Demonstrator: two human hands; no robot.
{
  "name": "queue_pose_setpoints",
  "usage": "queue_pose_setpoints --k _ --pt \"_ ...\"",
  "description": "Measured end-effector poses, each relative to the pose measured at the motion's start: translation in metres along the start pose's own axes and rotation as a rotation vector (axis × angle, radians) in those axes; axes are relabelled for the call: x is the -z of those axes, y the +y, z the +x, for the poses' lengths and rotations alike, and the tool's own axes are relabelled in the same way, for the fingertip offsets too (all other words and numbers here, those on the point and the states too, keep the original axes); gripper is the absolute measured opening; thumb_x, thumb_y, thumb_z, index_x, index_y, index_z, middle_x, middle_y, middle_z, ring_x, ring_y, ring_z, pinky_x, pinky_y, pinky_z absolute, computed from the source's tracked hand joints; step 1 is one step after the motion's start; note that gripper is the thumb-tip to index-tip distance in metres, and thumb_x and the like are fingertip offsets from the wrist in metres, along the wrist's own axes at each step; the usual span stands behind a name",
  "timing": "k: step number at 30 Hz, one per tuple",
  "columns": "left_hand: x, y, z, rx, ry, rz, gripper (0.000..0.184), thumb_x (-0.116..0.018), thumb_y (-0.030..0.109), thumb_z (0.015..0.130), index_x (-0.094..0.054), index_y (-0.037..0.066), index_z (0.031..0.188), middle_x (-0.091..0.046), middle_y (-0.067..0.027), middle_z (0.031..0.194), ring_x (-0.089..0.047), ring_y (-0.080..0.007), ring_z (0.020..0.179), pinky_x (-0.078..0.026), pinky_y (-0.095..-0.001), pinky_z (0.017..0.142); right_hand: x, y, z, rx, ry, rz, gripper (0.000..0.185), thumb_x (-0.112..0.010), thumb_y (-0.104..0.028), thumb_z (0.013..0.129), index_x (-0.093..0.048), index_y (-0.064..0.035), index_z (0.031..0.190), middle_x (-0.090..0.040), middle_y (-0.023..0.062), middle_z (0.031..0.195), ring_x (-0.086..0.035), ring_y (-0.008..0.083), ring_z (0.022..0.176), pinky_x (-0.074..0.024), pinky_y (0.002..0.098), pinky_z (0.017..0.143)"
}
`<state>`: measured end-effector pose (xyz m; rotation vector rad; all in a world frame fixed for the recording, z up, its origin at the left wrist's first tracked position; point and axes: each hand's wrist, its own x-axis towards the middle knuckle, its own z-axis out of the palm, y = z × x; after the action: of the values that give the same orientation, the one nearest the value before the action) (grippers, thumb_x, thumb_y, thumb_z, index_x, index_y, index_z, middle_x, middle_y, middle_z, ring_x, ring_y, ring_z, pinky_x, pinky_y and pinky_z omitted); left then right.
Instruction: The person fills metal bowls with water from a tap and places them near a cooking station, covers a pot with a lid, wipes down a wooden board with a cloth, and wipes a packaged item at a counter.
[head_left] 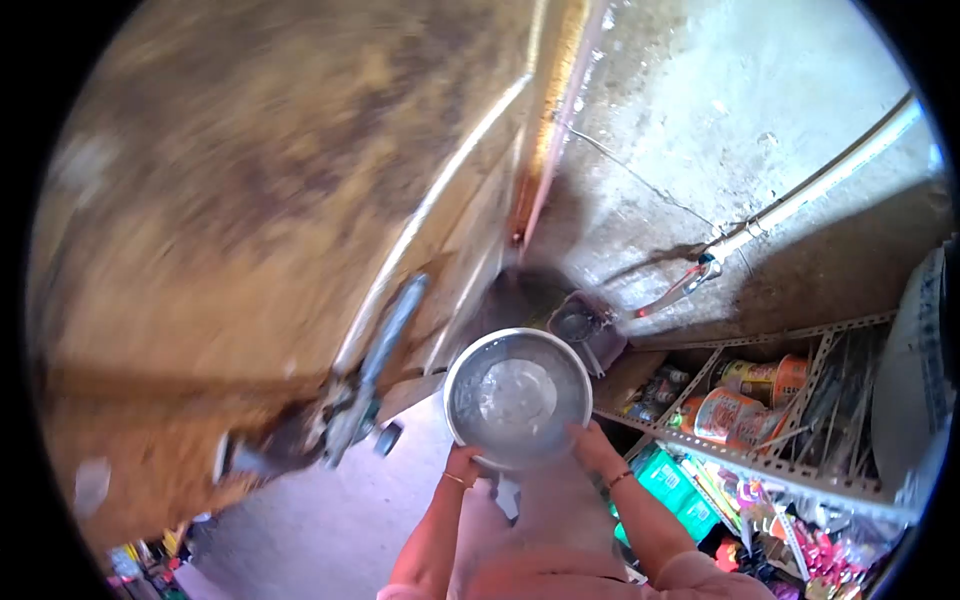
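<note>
Closest to the camera, at the bottom edge, pink clothing, with two bare forearms stretched forward from it. Over most of the left side, a brown, stained surface, blurred. Opposite, a pale grey wall, brightly lit and scuffed, with a light-coloured pipe running down to a tap. At lower left, a stretch of pale floor. Along the right, perforated metal shelving, with orange-and-white tubs lying in one bay and green packages lower down. Midway between, in front of the body, a round metal basin with what looks like clear liquid inside. Left hand at the near-left rim, fingers drawn together and clamped on it. Right hand at the near-right rim, fingers likewise closed on the edge, slightly blurred. Cannot tell how far the fingers reach underneath. Smallest, a thin band round each wrist.
</note>
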<state>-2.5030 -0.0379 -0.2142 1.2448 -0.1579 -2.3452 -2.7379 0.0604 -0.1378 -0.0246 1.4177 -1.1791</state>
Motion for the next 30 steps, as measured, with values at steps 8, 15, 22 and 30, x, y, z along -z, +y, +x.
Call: queue_pose_setpoints --k 8,15,22,30 --pt "0.080 0.017 -0.154 -0.194 0.001 -0.129 0.050 -0.046 -0.010 0.058 -0.043 -0.002 0.107 -0.052 -0.0133 0.095 -0.053 -0.0263 0.085 -0.045 -0.0378 0.074 -0.099 0.042 -0.081 -0.117 -0.173 -0.357 0.032 -0.056 -0.019 0.080 -0.050 0.0012 0.104 -0.057 0.0076 0.093 -0.055 0.0149 0.082 -0.0452 0.0276 0.068" --pt "0.158 0.016 -0.258 -0.369 0.154 -0.423 0.047 -0.047 -0.010 0.057 -0.045 -0.002 0.103 -0.052 -0.0102 0.087 -0.054 -0.0233 0.076 -0.046 -0.0362 0.071 -0.201 0.067 -0.116 0.088 -0.570 -0.701 0.032 -0.052 -0.024 0.082 -0.051 0.0007 0.103 -0.057 0.0088 0.095 -0.055 0.0154 0.086 -0.0437 0.0262 0.072" --pt "0.189 0.048 -0.338 -0.536 0.445 -0.633 0.021 -0.050 -0.005 0.053 -0.053 0.001 0.073 -0.054 -0.0085 0.073 -0.053 -0.0219 0.074 -0.044 -0.0328 0.071 -0.360 -0.004 -0.092 1.816 -0.464 -1.702 0.026 -0.047 -0.021 0.079 -0.058 -0.0023 0.093 -0.056 0.0112 0.098 -0.052 0.0253 0.092 -0.0354 0.0428 0.084" --pt "0.234 0.081 -0.380 -0.654 0.446 -0.725 0.041 -0.048 -0.006 0.054 -0.050 0.001 0.094 -0.053 -0.0095 0.089 -0.052 -0.0238 0.084 -0.045 -0.0353 0.078 -0.375 0.005 -0.050 1.154 -0.096 -3.079 0.029 -0.039 -0.019 0.080 -0.060 -0.0061 0.096 -0.058 0.0107 0.094 -0.051 0.0282 0.091 -0.0329 0.0487 0.075"
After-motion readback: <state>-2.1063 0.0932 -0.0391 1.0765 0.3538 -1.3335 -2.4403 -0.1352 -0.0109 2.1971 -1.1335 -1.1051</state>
